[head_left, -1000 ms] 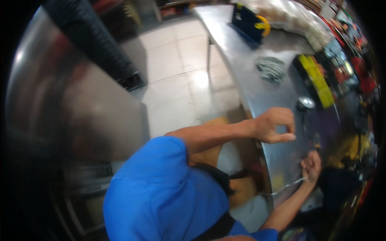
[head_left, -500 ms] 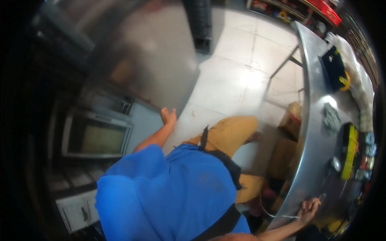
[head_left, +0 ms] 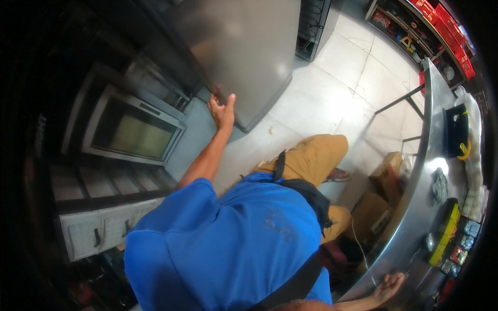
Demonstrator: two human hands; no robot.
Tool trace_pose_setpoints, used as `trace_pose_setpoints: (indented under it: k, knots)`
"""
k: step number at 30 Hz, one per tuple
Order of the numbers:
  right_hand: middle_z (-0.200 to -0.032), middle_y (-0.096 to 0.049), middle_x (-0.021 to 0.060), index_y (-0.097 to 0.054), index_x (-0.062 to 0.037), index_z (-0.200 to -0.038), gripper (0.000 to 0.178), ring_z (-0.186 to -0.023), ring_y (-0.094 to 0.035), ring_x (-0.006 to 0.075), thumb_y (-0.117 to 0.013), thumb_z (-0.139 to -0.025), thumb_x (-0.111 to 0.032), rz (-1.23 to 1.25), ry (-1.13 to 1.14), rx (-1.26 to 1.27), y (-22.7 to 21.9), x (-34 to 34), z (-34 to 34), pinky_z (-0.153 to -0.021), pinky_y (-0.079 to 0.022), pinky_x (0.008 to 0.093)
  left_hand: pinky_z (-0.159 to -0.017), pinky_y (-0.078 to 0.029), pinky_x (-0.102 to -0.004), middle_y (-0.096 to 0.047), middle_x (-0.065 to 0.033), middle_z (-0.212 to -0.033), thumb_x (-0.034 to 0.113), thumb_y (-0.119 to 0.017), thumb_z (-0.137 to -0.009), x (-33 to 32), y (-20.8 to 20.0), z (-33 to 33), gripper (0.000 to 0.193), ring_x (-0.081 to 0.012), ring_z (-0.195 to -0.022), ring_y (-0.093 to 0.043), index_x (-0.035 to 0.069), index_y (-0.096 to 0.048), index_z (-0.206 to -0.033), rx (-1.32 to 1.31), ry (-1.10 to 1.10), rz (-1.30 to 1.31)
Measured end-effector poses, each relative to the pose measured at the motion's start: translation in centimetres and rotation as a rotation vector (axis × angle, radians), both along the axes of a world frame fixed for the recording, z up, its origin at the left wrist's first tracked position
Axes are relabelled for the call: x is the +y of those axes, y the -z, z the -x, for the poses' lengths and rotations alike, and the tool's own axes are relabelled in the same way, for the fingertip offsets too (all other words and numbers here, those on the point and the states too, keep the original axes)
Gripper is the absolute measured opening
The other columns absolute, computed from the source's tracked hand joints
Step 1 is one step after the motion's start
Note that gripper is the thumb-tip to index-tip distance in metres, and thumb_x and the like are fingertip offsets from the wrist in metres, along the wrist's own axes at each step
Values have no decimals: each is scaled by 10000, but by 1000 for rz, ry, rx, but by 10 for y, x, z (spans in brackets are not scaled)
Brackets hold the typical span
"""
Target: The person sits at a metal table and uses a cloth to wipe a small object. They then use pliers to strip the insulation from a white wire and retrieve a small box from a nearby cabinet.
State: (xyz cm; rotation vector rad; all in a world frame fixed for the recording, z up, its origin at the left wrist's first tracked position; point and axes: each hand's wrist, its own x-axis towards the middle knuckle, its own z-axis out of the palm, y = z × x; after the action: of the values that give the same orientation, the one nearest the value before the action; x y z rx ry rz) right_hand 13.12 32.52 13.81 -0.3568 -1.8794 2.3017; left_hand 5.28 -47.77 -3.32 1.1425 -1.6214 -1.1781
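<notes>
My left hand (head_left: pixel 223 112) is at the near left edge of a large grey metal panel with a rounded corner (head_left: pixel 254 62). The fingers hook around its edge, and the thumb stands up against its face. Far to the right, my right hand (head_left: pixel 389 288) hovers low over or rests on the steel table (head_left: pixel 381 259), fingers loosely stretched and seemingly holding nothing. Close by, a thin white cord (head_left: pixel 359 243) hangs over the table's edge.
At left are a glass-fronted appliance (head_left: pixel 137 129) and white drawers (head_left: pixel 85 233). On the table lie a grey-green cloth (head_left: pixel 440 186), a yellow-and-black case (head_left: pixel 446 230) and a dark blue pouch (head_left: pixel 455 132). Cardboard boxes (head_left: pixel 373 217) stand under it. A shelf with red bins (head_left: pixel 433 13) is at the back.
My left hand has moved forward onto the edge of the grey panel. My right hand has drawn back slightly toward me, away from the small thing at its fingertips. The view has shifted.
</notes>
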Motion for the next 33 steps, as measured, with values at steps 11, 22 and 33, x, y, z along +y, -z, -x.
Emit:
trace_pose_setpoints:
  k: [11,22,33]
  knots:
    - [-713,-514,-7,-549,-133,-929,155,-588,-482,115,-617,-946,-271,9,134,-23,-28,-49,-3,-541,-481,304,-914,-448,-385,-537,-110,-1074,270,-829,-715,31,12,9,690,-244,-989,-539,-3,-472,-1238,-8,271,-101]
    - [-717,-478,-19,-532,-126,-968,172,-601,-470,117,-609,-954,-279,0,44,-90,-25,-39,0,-576,-484,309,-996,-386,-463,-455,-247,-1239,369,-865,-602,167,-6,90,921,-373,-1182,-463,-49,-377,-1263,-216,471,119]
    - [-697,-484,-20,-527,-99,-972,199,-584,-440,100,-598,-957,-284,-20,122,-75,-26,-46,2,-534,-421,278,-1028,-392,-426,-408,-238,-1336,308,-841,-676,187,-3,111,794,-369,-1189,-484,-10,-399,-1254,-126,825,101]
